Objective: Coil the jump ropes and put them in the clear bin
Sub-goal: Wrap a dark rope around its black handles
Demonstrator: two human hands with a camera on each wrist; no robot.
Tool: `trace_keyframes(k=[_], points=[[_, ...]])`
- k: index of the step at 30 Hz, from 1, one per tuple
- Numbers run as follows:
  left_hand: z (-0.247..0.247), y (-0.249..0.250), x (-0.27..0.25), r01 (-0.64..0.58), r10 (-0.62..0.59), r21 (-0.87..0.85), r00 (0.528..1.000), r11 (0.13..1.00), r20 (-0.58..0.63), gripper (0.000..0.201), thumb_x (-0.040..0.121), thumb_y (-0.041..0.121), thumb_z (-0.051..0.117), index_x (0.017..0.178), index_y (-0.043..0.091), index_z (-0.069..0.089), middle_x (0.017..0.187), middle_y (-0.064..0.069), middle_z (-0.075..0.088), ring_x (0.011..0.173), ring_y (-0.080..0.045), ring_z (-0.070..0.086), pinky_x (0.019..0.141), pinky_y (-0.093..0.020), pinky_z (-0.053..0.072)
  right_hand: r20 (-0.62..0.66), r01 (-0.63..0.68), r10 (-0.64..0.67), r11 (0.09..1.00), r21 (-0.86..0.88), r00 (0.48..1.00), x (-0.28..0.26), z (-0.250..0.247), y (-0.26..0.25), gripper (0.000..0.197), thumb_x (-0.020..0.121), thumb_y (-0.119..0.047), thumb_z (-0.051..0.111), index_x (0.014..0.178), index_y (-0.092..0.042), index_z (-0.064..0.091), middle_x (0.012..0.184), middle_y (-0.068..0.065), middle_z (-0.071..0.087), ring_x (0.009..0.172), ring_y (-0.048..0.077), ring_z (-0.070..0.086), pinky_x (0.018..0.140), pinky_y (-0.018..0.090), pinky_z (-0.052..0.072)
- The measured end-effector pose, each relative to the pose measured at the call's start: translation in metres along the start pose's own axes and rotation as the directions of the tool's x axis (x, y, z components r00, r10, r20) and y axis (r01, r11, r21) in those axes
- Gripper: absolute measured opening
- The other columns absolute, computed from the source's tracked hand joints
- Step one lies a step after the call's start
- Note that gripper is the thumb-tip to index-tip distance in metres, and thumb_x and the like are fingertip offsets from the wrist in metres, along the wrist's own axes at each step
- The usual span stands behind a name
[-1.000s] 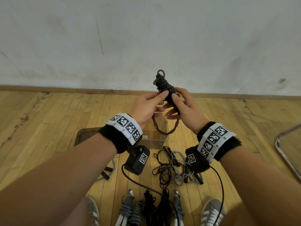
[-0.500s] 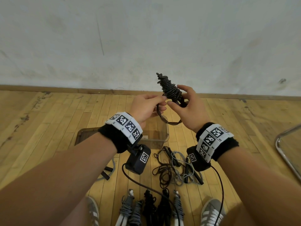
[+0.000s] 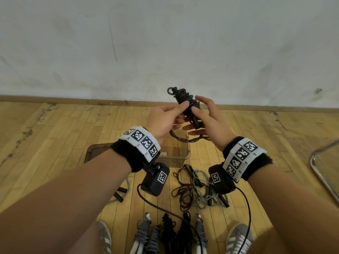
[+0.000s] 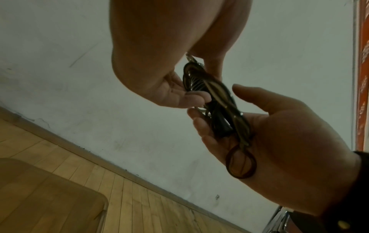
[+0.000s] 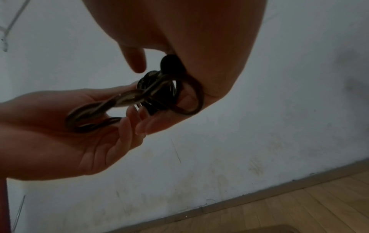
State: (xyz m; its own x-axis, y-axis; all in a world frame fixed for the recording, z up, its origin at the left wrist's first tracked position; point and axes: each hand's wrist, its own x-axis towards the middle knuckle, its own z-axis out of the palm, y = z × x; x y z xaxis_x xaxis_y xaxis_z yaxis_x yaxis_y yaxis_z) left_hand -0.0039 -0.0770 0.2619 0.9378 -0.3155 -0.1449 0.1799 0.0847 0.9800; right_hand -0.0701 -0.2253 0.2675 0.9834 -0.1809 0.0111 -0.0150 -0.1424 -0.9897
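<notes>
A black jump rope [image 3: 184, 98] wound into a tight bundle is held up in front of the wall, above the clear bin [image 3: 188, 152] on the floor. My left hand [image 3: 163, 120] pinches its middle, thumb on top and fingers underneath. My right hand [image 3: 209, 123] cradles the lower end, with fingers nearly straight and the thumb beside the coil. In the left wrist view the rope [image 4: 219, 100] has a small loop lying across the right palm [image 4: 289, 141]. Seen from the right wrist, loops of the rope [image 5: 127, 97] rest in the left hand [image 5: 60, 126].
Loose black and grey ropes [image 3: 194, 187] lie tangled on the wood floor just in front of the bin. Several coiled ropes [image 3: 165, 233] sit between my shoes at the bottom. A metal chair leg [image 3: 319, 171] stands at the right. The wall is close behind.
The bundle has turned in my hands, and its small end loop shows at the top again. My right hand has loosened, its fingers now spread instead of wrapped around the rope.
</notes>
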Motion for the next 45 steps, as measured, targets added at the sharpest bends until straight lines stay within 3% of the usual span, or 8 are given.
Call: trace_keyframes(k=[7,14,17,23,27,32,38,45], points=[[0.003,0.001,-0.001,0.107,-0.106,-0.044,0.994,0.993,0.032,0.039,0.092,0.04,0.075,0.115,0.009,0.069,0.072,-0.002,0.065,0.052,-0.01,0.061,0.052,-0.025,0.051,-0.034,0.139,-0.149,0.967,-0.213,0.988,0.004,-0.004,0.007,0.035,0.107,-0.033,0.049,0.142,-0.03,0.046,0.094,0.007,0.07,0.065,0.019,0.069,0.065,0.035,0.06],[0.001,0.002,-0.002,0.124,-0.124,-0.032,0.992,0.992,0.011,0.025,0.094,0.03,0.074,0.109,0.01,0.067,0.075,-0.004,0.075,0.06,-0.011,0.07,0.058,-0.025,0.057,-0.033,0.236,-0.282,0.859,-0.455,0.959,0.005,-0.005,0.013,0.043,0.103,-0.033,0.057,0.142,-0.039,0.041,0.092,-0.003,0.067,0.076,0.016,0.069,0.071,0.041,0.061],[0.002,0.002,-0.002,0.123,-0.123,-0.039,0.992,0.992,-0.015,0.021,0.093,0.026,0.073,0.105,0.009,0.068,0.078,-0.005,0.074,0.062,-0.013,0.071,0.057,-0.025,0.056,-0.066,0.214,-0.284,0.837,-0.503,0.957,0.005,-0.003,0.012,0.055,0.101,-0.039,0.059,0.15,-0.038,0.034,0.103,-0.007,0.064,0.086,0.008,0.066,0.073,0.028,0.056],[0.002,0.003,-0.001,0.141,-0.142,-0.02,0.99,0.99,-0.007,0.052,0.082,0.055,0.079,0.112,0.013,0.072,0.086,-0.004,0.072,0.064,-0.012,0.07,0.063,-0.027,0.058,-0.071,0.198,-0.276,0.823,-0.532,0.958,0.004,-0.001,0.01,0.055,0.096,-0.038,0.067,0.146,-0.029,0.046,0.112,-0.011,0.059,0.1,0.008,0.061,0.086,0.026,0.051],[-0.001,0.002,0.002,0.114,-0.115,-0.024,0.993,0.993,-0.028,0.056,0.081,0.054,0.08,0.113,0.008,0.074,0.082,-0.003,0.07,0.064,-0.01,0.068,0.063,-0.027,0.057,-0.042,0.21,-0.255,0.871,-0.445,0.966,0.002,-0.001,0.007,0.054,0.088,-0.032,0.077,0.135,-0.035,0.05,0.105,-0.008,0.063,0.096,0.008,0.065,0.079,0.025,0.057],[-0.004,0.005,0.002,0.031,-0.031,-0.042,1.0,0.999,0.003,0.044,0.092,0.038,0.074,0.114,0.001,0.072,0.072,0.002,0.064,0.064,-0.011,0.062,0.074,-0.032,0.055,-0.019,-0.003,0.003,1.0,0.009,1.0,0.003,-0.003,-0.001,0.044,0.101,-0.034,0.061,0.142,-0.026,0.05,0.115,0.01,0.072,0.096,0.028,0.075,0.087,0.046,0.062],[-0.003,0.006,-0.002,0.08,-0.079,-0.016,0.995,0.997,0.059,0.034,0.093,0.048,0.071,0.11,0.019,0.071,0.086,0.0,0.075,0.069,-0.012,0.069,0.07,-0.029,0.06,-0.036,0.084,-0.085,0.996,-0.016,0.996,0.002,-0.001,0.0,0.036,0.103,-0.024,0.059,0.138,-0.016,0.053,0.108,0.012,0.075,0.088,0.027,0.076,0.078,0.039,0.063],[-0.004,0.002,0.0,0.151,-0.149,-0.024,0.988,0.988,0.044,0.031,0.093,0.038,0.074,0.108,0.011,0.07,0.083,-0.003,0.074,0.062,-0.009,0.069,0.061,-0.023,0.058,-0.074,0.176,-0.191,0.969,-0.172,0.979,0.004,-0.005,0.007,0.049,0.096,-0.022,0.07,0.138,-0.029,0.046,0.112,0.009,0.069,0.089,0.019,0.074,0.071,0.029,0.06]])
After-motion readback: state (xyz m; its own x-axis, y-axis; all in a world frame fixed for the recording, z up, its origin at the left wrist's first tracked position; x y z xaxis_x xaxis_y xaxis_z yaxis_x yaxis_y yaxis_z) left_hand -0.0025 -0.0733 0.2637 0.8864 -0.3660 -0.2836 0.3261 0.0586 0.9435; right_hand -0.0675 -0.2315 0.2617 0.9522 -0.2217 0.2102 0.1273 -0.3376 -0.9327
